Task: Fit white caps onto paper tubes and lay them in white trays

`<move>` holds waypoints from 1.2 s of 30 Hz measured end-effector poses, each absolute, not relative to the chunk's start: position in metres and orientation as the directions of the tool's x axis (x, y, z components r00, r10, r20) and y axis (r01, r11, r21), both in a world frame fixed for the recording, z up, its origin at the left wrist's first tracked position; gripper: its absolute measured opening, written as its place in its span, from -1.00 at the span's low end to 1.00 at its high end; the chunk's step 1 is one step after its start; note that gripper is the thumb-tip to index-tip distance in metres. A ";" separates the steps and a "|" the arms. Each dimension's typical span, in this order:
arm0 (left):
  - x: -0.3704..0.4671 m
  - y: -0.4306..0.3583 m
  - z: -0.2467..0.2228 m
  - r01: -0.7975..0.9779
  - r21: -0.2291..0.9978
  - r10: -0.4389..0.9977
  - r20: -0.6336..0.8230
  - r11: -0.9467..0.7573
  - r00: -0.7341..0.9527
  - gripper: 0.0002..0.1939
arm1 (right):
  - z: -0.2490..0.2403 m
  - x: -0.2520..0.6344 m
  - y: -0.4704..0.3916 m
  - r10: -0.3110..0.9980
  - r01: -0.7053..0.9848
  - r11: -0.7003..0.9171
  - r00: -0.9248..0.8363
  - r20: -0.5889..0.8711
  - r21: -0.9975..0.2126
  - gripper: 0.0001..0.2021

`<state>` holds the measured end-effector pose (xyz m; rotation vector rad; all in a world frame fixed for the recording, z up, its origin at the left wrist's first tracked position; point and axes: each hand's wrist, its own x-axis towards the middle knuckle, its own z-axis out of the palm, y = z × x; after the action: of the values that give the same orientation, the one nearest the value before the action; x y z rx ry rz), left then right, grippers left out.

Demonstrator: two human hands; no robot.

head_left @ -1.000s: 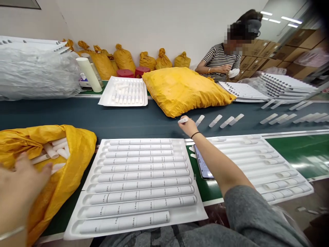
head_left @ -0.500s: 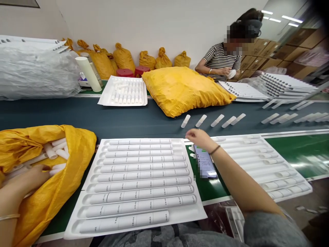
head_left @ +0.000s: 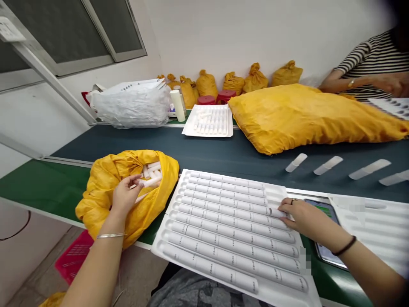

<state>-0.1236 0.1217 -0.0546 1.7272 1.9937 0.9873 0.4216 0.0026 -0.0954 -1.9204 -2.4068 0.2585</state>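
Observation:
My left hand [head_left: 126, 192] is at the mouth of an open yellow sack [head_left: 105, 181], its fingers closed on a white tube [head_left: 150, 182] among other loose tubes. My right hand [head_left: 298, 215] reaches over the right side of a white tray [head_left: 303, 294]. Thumb and fingers pinch the right end of a printed tube row [head_left: 230, 204] lying in a groove. Several rows of printed white tubes fill the tray's grooves. Right of the tray, a phone [head_left: 326, 213] lies partly behind my right wrist.
Several white tubes [head_left: 296, 163] lie on the dark belt [head_left: 204, 153]. Behind it are a large full yellow sack [head_left: 313, 119], a small tray of tubes [head_left: 188, 128] and a plastic-wrapped bundle [head_left: 134, 106]. A person in a striped top [head_left: 367, 64] works at the far right.
The view has swung left. My right hand has come from beside the belt down to the tray's right side. My left hand has lifted toward the sack's opening, now with a tube.

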 end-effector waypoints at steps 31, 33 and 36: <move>0.079 0.016 -0.049 0.264 0.759 0.639 0.249 -0.595 0.728 -0.54 | -0.030 0.297 -0.063 0.909 0.491 0.408 -0.136 0.395 -0.770 -0.63; 0.076 0.019 -0.040 0.284 0.688 0.601 0.274 -0.668 0.751 -0.52 | -0.023 0.304 -0.063 0.897 0.549 0.436 -0.197 0.396 -0.713 -0.63; 0.077 0.020 -0.031 0.306 0.611 0.582 0.322 -0.730 0.747 -0.50 | -0.015 0.309 -0.062 0.891 0.624 0.439 -0.209 0.403 -0.646 -0.65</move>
<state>0.0769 0.0200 -0.0313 2.4096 0.6682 0.6868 0.3088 -0.0621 -0.0153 -1.2760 -1.9331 0.4459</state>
